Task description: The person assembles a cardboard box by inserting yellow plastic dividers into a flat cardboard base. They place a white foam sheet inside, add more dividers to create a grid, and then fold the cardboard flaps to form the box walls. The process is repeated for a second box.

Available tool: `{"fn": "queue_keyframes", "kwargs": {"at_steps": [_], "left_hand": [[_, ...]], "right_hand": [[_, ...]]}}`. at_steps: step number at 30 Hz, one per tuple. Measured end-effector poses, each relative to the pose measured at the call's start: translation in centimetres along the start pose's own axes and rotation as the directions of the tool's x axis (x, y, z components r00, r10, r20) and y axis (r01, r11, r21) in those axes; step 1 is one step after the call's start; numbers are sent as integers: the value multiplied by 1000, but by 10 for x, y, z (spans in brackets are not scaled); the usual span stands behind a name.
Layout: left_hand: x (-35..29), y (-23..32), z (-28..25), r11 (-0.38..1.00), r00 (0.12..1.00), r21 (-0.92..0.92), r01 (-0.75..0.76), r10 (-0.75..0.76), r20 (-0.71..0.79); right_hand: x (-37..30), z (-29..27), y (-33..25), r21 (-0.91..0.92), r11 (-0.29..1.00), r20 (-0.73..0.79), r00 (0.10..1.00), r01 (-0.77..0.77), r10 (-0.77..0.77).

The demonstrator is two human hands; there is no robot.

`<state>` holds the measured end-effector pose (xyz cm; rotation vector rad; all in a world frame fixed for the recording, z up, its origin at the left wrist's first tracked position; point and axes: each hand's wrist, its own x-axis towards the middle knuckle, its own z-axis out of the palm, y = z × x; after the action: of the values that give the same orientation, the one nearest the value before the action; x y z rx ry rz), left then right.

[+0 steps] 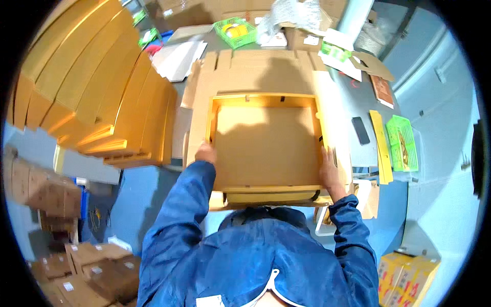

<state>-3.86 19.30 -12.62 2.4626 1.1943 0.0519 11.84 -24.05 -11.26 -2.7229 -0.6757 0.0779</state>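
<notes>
Legible text: we can read none.
Yellow carton (401, 265), near right: we see red printing (409, 292) on its sides, too blurred to make out.
Brown cartons (102, 271), near left: we find white labels (68, 286) on several, their print too small for us.
Brown box (296, 40), far side: we spot a white label (311, 40), unreadable.
Blue jacket (271, 240), near: we notice a white patch (210, 301), cut by the lower edge; we make out no wording.
</notes>
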Motion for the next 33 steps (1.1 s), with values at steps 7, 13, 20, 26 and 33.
{"fn": "queue_keyframes", "kwargs": {"at_steps": [7,13,20,26,33], "left_hand": [[-9,-10,11,981,990,-162,-102,83,-117],[-20,65,27,969,990,-227,-96,116,77],[-22,86,11,889,933,-353,-293,347,100],[130,12,-29,793,991,-595,-132,117,-63],[403,-63,-23,733,961,-674,91,-243,-134]], "right_hand": [[9,-39,-42,-138,966,-216,945,217,-243],[65,-25,-114,57,916,-145,911,398,-387],[133,94,-101,-209,891,-77,902,403,-426],[129,73,-118,-84,929,4,932,361,-362],[139,66,-123,-114,942,123,946,315,-301]]}}
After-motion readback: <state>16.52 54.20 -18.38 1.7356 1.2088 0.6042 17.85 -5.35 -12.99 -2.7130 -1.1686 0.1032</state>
